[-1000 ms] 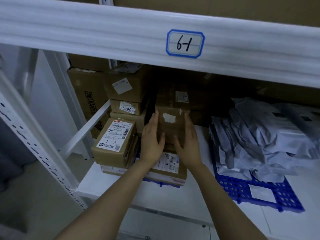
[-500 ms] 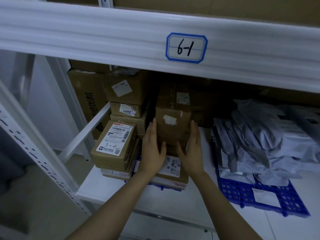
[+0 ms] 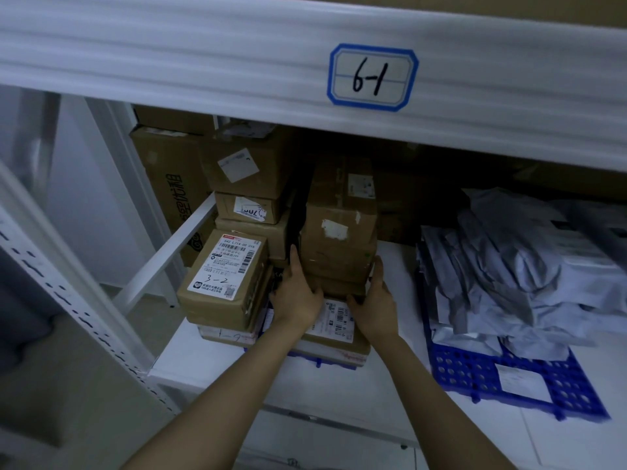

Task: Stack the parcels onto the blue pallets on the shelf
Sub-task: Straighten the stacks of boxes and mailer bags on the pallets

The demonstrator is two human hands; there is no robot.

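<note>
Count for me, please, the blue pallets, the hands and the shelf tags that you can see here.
Pallets: 2, the left pallet and the right pallet
Hands: 2, the left hand and the right hand
Tag: 1
Total: 5

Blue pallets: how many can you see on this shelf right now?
2. The right blue pallet lies under the grey mailer bags; the left blue pallet shows only as an edge beneath the cardboard boxes. More may be hidden behind.
</note>
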